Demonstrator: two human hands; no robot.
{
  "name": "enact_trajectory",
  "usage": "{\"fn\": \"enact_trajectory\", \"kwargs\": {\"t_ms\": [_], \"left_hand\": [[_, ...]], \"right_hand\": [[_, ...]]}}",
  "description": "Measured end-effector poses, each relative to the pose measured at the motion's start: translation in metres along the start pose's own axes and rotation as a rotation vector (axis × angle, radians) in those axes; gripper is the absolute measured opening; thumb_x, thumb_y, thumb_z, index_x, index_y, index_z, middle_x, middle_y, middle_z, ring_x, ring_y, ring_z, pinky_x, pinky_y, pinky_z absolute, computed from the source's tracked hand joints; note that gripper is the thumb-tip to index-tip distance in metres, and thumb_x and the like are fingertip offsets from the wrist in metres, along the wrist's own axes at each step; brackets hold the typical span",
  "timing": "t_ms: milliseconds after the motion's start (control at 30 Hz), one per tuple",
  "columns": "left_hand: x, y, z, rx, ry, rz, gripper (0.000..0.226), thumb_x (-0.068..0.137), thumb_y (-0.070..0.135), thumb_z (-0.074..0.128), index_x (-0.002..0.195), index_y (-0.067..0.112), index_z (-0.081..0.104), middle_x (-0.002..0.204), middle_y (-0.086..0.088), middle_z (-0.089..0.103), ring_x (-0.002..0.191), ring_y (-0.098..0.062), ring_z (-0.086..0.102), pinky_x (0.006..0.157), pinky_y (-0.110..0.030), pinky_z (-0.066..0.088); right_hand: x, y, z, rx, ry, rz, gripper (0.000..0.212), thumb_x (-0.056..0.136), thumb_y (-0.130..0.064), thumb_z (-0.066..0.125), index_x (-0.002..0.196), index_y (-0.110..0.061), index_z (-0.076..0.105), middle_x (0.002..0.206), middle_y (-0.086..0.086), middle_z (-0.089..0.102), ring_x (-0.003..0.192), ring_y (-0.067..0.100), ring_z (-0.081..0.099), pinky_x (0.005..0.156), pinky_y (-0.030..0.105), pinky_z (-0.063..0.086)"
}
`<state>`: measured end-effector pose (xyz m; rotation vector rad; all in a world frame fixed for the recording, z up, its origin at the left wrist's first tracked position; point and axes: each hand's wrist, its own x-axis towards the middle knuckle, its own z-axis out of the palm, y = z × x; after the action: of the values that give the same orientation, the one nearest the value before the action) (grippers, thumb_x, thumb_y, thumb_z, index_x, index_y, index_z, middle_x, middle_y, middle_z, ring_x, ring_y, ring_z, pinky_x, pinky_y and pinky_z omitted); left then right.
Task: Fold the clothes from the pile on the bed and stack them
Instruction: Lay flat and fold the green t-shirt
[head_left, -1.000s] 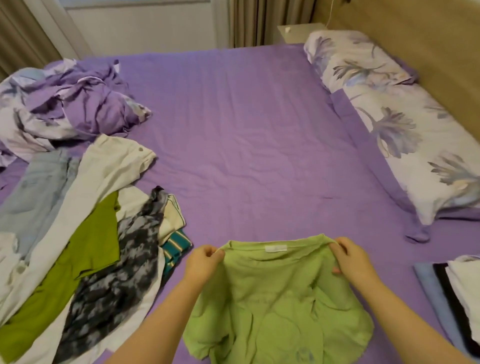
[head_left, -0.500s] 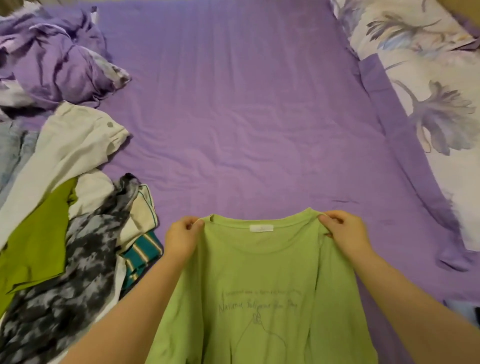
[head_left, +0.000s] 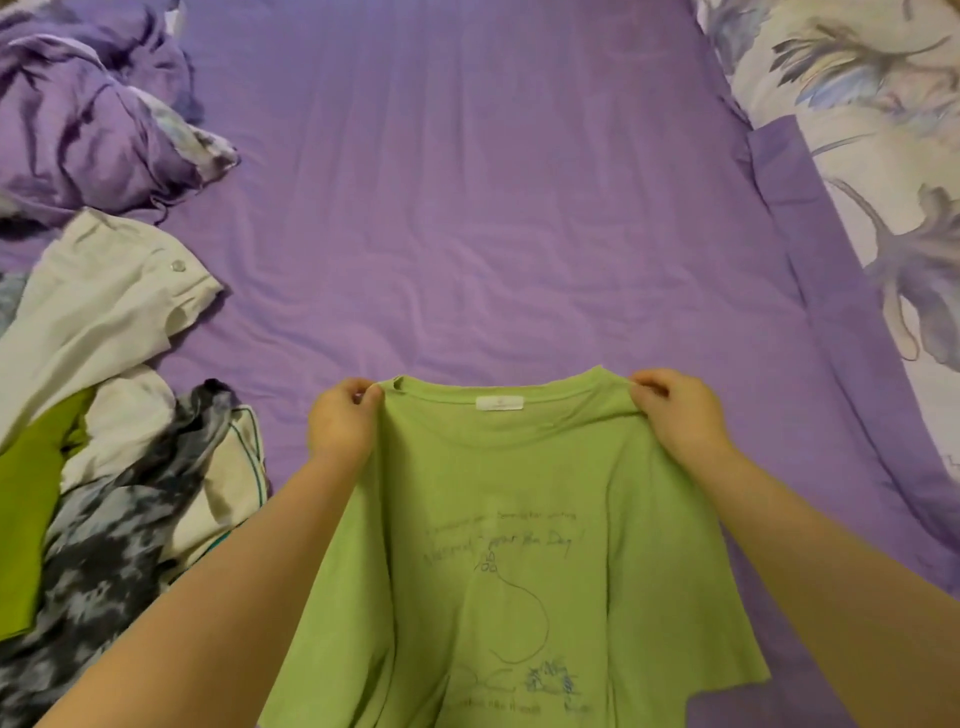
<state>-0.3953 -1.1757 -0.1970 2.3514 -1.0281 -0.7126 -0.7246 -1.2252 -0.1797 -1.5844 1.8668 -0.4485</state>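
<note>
A light green T-shirt (head_left: 524, 545) with a dark line drawing and a white neck label hangs spread out in front of me, above the near part of the purple bed sheet (head_left: 467, 208). My left hand (head_left: 343, 421) pinches its left shoulder by the collar. My right hand (head_left: 675, 415) pinches the right shoulder. The shirt's hem runs out of the frame at the bottom. The pile of unfolded clothes (head_left: 114, 467) lies at the left: a white garment, a darker green one, a grey mottled one and a cream piece with teal trim.
A crumpled purple and floral duvet (head_left: 93, 104) sits at the far left. A floral pillow (head_left: 857, 156) lies along the right side. Open purple sheet stretches between them, beyond the shirt.
The crumpled shirt has been pulled out flat by the shoulders, showing its print. My view has tilted down, so the folded stack at the right has dropped out of sight.
</note>
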Motion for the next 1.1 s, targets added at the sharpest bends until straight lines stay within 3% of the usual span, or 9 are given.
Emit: {"fn": "enact_trajectory", "kwargs": {"t_ms": [100,200,300,467,633,733,833,933,1100], "left_hand": [[0.009,-0.010,0.014,0.159,-0.105,-0.004,0.033,0.093,0.031,0.057,0.121,0.016,0.064,0.122,-0.016,0.061,0.115,-0.033,0.054,0.090,-0.035,0.042],[-0.008,-0.012,0.035,0.380,-0.118,0.208,0.056,0.089,0.040,0.061,0.141,0.024,0.045,0.149,-0.014,0.034,0.137,-0.031,0.030,0.111,-0.041,0.024],[-0.043,-0.003,0.063,0.414,-0.231,0.576,0.053,0.092,0.044,0.056,0.141,0.027,0.045,0.154,-0.006,0.031,0.143,-0.028,0.020,0.117,-0.043,0.016],[-0.099,0.027,0.118,0.323,-0.522,0.842,0.034,0.094,0.037,0.054,0.126,0.028,0.061,0.144,0.003,0.045,0.143,-0.024,0.023,0.117,-0.040,0.016],[-0.122,0.052,0.163,0.545,-0.615,0.842,0.046,0.099,0.043,0.038,0.145,0.036,0.035,0.160,0.006,0.012,0.148,-0.024,-0.001,0.118,-0.047,-0.004],[-0.123,0.063,0.175,0.647,-0.628,0.804,0.054,0.098,0.050,0.032,0.149,0.037,0.021,0.162,0.003,0.000,0.148,-0.028,-0.010,0.116,-0.053,-0.008],[-0.123,0.071,0.181,0.675,-0.625,0.748,0.060,0.097,0.055,0.029,0.152,0.036,0.011,0.162,0.002,-0.003,0.147,-0.028,-0.012,0.115,-0.055,-0.006],[-0.125,0.080,0.185,0.695,-0.580,0.706,0.062,0.098,0.055,0.026,0.153,0.033,0.006,0.162,0.002,0.000,0.148,-0.027,-0.009,0.115,-0.055,-0.003],[-0.126,0.100,0.194,0.690,-0.463,0.775,0.050,0.102,0.039,0.027,0.151,0.033,0.017,0.161,0.001,0.006,0.147,-0.028,0.002,0.118,-0.047,0.006]], "right_hand": [[-0.013,0.017,0.021,-0.127,-0.148,-0.088,0.041,0.091,-0.008,0.059,0.131,-0.003,0.054,0.134,0.015,0.056,0.124,0.027,0.050,0.101,0.027,0.031],[-0.032,0.046,0.033,-0.250,-0.212,-0.123,0.060,0.090,-0.013,0.062,0.144,-0.007,0.037,0.147,0.013,0.040,0.135,0.028,0.036,0.111,0.030,0.021],[-0.049,0.074,0.036,-0.325,-0.225,-0.054,0.069,0.091,-0.026,0.063,0.149,-0.011,0.028,0.154,0.010,0.028,0.142,0.026,0.025,0.116,0.035,0.018],[-0.075,0.091,0.035,-0.268,-0.072,0.050,0.070,0.087,-0.029,0.068,0.144,-0.003,0.036,0.147,0.016,0.039,0.135,0.033,0.036,0.112,0.042,0.026],[-0.105,0.104,0.034,-0.149,0.027,0.384,0.061,0.087,-0.036,0.065,0.137,-0.009,0.042,0.130,0.014,0.055,0.118,0.033,0.052,0.091,0.042,0.041],[-0.109,0.118,0.025,-0.011,-0.049,0.434,0.028,0.089,-0.034,0.064,0.100,-0.011,0.055,0.096,0.012,0.066,0.095,0.034,0.061,0.067,0.034,0.033],[-0.088,0.134,-0.007,0.030,0.024,0.369,0.032,0.089,-0.030,0.065,0.068,-0.017,0.044,0.067,0.004,0.054,0.075,0.031,0.055,0.061,0.035,0.021],[-0.058,0.145,-0.049,0.006,0.132,0.342,0.020,0.088,-0.029,0.066,0.076,-0.017,0.057,0.077,0.006,0.060,0.080,0.029,0.058,0.065,0.033,0.032],[-0.061,0.168,-0.058,-0.239,-0.179,0.368,0.043,0.085,-0.043,0.066,0.116,-0.016,0.056,0.112,0.004,0.065,0.110,0.027,0.059,0.089,0.034,0.041]]}}
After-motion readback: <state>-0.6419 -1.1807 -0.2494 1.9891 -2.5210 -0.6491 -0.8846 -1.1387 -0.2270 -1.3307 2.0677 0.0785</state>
